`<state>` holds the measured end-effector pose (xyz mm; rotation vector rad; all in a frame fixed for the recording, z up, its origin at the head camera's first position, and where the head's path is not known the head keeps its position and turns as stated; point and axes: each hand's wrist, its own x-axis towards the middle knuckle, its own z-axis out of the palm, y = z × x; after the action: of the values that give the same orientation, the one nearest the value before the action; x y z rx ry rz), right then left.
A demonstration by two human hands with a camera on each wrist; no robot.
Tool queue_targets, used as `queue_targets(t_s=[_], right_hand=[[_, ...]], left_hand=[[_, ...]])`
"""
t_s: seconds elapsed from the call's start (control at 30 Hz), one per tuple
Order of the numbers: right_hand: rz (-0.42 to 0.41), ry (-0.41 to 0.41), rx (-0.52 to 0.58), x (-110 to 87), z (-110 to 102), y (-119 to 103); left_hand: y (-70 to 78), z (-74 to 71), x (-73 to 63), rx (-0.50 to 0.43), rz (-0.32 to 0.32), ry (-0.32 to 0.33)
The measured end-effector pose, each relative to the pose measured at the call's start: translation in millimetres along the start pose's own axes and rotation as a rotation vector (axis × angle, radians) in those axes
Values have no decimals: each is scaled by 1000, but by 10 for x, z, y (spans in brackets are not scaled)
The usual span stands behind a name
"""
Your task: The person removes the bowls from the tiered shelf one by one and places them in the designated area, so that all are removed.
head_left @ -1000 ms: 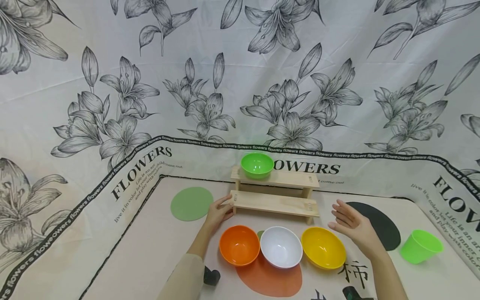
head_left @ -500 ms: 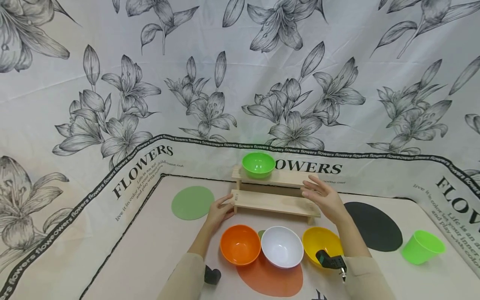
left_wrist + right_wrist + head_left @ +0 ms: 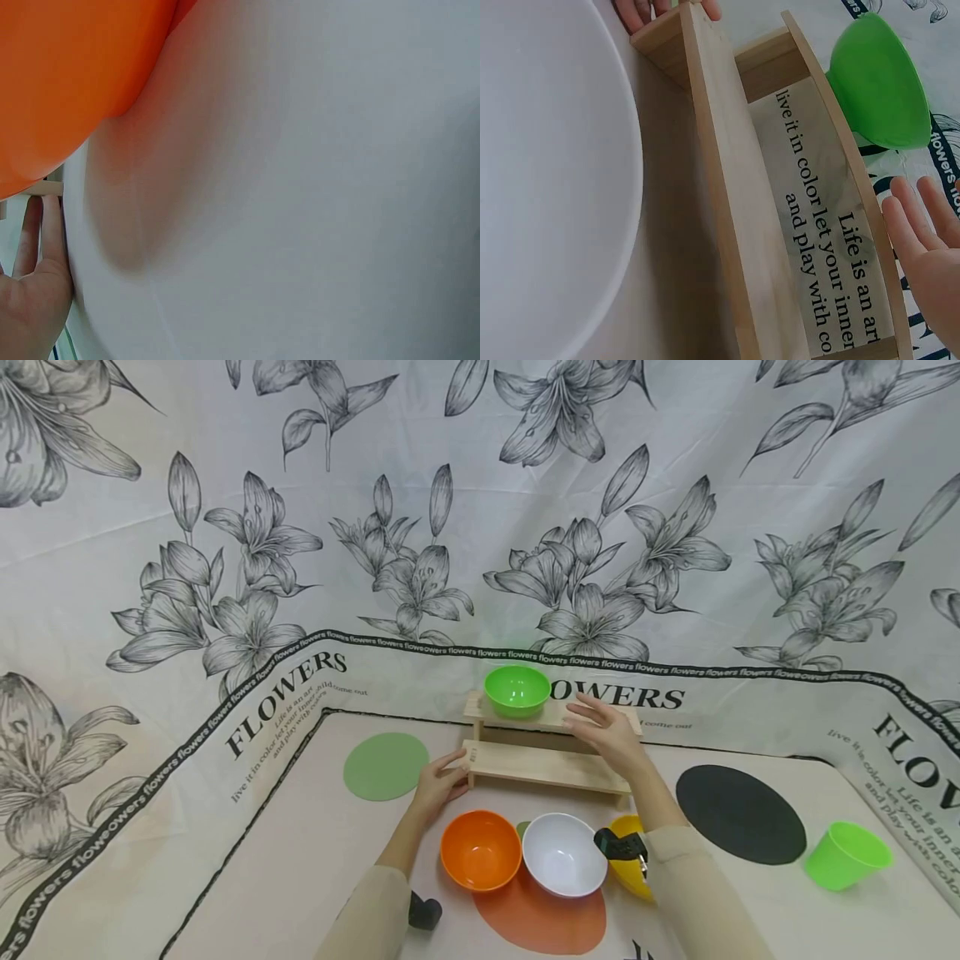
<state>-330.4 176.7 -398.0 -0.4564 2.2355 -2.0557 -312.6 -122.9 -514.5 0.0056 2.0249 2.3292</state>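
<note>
A two-tier wooden shelf (image 3: 540, 763) stands at the back of the table against the cloth. My left hand (image 3: 438, 789) holds its lower tier at the left end; in the right wrist view fingers (image 3: 635, 12) show on both sides of that end. On the upper tier, toward the left, sits a green bowl (image 3: 517, 692). My right hand (image 3: 609, 739) is over the shelf's right half, fingers extended and holding nothing, to the right of the green bowl and apart from it. In the right wrist view its fingertips are by the upper board's edge.
In front of the shelf an orange bowl (image 3: 480, 852), a white bowl (image 3: 558, 860) and a yellow bowl (image 3: 632, 878) stand in a row, the yellow one partly behind my right wrist. A green cup (image 3: 846, 856) stands far right, beyond a black printed circle (image 3: 742, 814).
My right hand has moved left and up, from beside the yellow bowl to over the shelf near the green bowl. The left hand has stayed at the shelf's left end.
</note>
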Motion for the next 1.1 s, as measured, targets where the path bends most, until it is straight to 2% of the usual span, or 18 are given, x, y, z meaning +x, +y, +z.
queue_targets(t_s=[0.27,0.47,0.67,0.9,1.1], right_hand=[[13,14,-19,214,143,-50],[32,16,62,332,249,-64],[50,11,84,409,332,-49],[49,-16,18,436,374,-28],[52,4,-14,424,394,-27]], left_hand=[[-3,-28,25,-13,-4,-18],[7,-37,20,-12,-5,-26],[-2,-23,10,-6,5,-11],[-3,-4,-8,-7,16,-13],[3,-1,-14,-11,11,-14]])
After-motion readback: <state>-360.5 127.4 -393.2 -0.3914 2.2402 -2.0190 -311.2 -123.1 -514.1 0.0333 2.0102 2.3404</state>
